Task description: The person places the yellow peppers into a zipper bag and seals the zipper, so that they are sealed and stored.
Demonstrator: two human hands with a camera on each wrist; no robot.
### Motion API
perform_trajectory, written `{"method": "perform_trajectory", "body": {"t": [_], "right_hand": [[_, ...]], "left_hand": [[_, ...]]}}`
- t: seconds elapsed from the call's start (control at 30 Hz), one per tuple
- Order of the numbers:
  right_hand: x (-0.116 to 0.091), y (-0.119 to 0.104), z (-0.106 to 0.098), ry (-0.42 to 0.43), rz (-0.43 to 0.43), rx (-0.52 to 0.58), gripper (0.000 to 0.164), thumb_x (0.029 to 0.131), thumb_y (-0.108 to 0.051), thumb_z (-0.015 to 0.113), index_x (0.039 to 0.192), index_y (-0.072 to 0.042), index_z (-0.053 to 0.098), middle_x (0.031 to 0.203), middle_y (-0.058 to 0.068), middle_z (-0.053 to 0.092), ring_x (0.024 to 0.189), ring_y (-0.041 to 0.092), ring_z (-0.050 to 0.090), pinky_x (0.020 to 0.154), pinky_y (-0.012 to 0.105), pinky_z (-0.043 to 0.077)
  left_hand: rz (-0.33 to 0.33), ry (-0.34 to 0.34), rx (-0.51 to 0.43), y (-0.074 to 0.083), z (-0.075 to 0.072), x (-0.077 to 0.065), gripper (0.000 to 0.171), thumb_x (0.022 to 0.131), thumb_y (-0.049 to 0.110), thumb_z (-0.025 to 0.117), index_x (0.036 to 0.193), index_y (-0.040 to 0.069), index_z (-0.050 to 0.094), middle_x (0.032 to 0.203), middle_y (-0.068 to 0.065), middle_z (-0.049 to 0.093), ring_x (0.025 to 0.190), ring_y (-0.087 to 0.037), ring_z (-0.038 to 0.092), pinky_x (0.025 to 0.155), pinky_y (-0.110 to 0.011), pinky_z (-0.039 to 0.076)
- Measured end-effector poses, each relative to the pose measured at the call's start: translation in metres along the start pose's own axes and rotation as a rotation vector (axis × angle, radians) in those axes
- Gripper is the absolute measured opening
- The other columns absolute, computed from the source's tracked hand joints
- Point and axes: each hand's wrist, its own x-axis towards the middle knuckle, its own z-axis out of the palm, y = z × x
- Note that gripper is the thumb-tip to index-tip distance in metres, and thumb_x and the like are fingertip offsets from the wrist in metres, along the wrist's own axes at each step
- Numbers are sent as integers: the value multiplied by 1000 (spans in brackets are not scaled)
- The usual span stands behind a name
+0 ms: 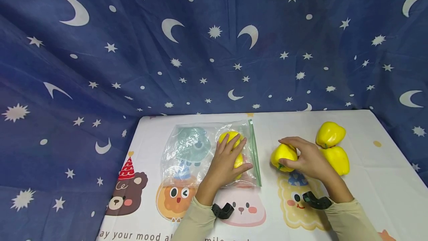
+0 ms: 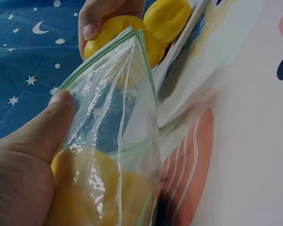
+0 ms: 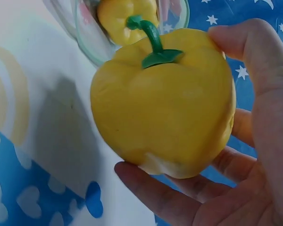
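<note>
Presently in hand, by judgement: bagging of yellow peppers, at the stage of bringing a further one to the bag.

Clear zip bag (image 1: 170, 159): laid on the desk (image 1: 374, 144), green zip strip (image 1: 255, 151) toward the right hand (image 1: 309, 160). Mouth parted, its rim ringing a gap in the right wrist view. Contents: apparently two, an upper pepper (image 1: 232, 134) and a lower pepper (image 1: 239, 161), both partly covered by the left hand (image 1: 223, 163); exact count uncertain.

Left grip: fingers spread apart over bag and contents; thumb against the clear film near the mouth.

Held pepper (image 1: 283, 155): yellow, green-stemmed; outside the bag, between zip strip and loose stock. Right grip clamped on it, thumb to one side, fingers to the other. Whether it clears the desk cannot be told.

Loose stock, two: a rear pepper (image 1: 330, 134) and a front pepper (image 1: 338, 160), close together, seeming to touch, beyond the right hand.

Next move, as judged: pass the held pepper through the parted mouth, left hand steadying the film; a sagging rim could catch the stem.
</note>
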Motion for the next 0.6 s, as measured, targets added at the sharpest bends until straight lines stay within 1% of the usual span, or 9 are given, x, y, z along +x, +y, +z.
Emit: {"method": "perform_trajectory", "body": {"t": [0.07,0.13,0.23,0.3,0.37,0.4,0.5,0.6], "right_hand": [[1,-1,2,-17,6,27,61,79,-35,87,132,-12,67,134,11,67,120,35,65,92,53,56],[2,-2,4,-37,10,54,62,81,-36,86,135,-12,66,137,11,64,121,35,63,87,48,58],[3,-3,9,-54,11,89,62,83,-35,85,138,-13,65,139,10,60,121,33,62,88,47,57],[4,-3,12,-61,13,110,61,84,-35,84,138,-14,64,140,9,58,122,33,61,93,50,56],[5,-3,15,-68,16,133,61,85,-34,84,139,-15,64,140,10,58,123,33,61,96,53,54],[5,-4,16,-72,19,141,61,85,-34,84,139,-15,64,141,10,57,123,33,60,96,53,55],[7,-6,21,-92,38,168,61,85,-34,83,140,-17,63,142,11,57,122,33,60,90,47,57],[9,-8,25,-99,72,190,64,85,-35,83,142,-17,61,141,11,59,116,29,62,86,39,57]], "left_hand": [[0,1,1,0,0,0,87,92,68,60,163,31,27,170,3,25,160,-34,13,124,-65,17],[1,0,2,0,0,0,87,92,68,60,163,31,27,170,3,25,160,-34,13,124,-65,17],[-2,-4,6,0,0,0,87,92,68,60,163,31,27,170,3,25,160,-33,13,125,-65,16],[-1,-4,8,0,0,0,87,92,68,60,163,32,26,170,4,25,160,-33,13,125,-65,17],[-1,-3,8,0,0,0,87,91,68,60,163,32,26,170,4,24,160,-33,13,125,-64,17],[0,-3,9,0,0,0,87,91,69,60,163,32,26,170,4,24,160,-33,13,125,-64,17],[1,-3,10,0,-1,0,87,91,69,59,163,32,25,170,4,24,160,-33,12,125,-64,17],[6,2,6,0,-2,0,87,91,69,60,163,32,26,170,4,24,159,-33,13,125,-65,17]]}}
